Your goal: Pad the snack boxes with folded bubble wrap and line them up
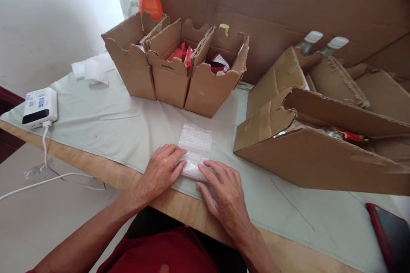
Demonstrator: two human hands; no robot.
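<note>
A sheet of bubble wrap (195, 138) lies on the pale cloth (121, 126) near the front edge of the table (188, 209), directly before the person. Its far part is spread flat; its near part is bunched into a thick fold. The left hand (162, 166) is at the left end of this fold, fingers bent and fingertips on the plastic. The right hand (222, 185) is at the right end, index fingertip at the wrap, thumb spread apart from the fingers. Whether either hand grips the wrap or merely rests against it cannot be told. What the fold contains, if anything, cannot be made out.

Beyond the wrap, three cardboard bins stand side by side; the middle bin (169, 79) and right bin (209, 91) hold red packets. A larger cardboard box (320, 158) stands to the right. A white device (40, 106) with a cable (45, 143) sits at far left.
</note>
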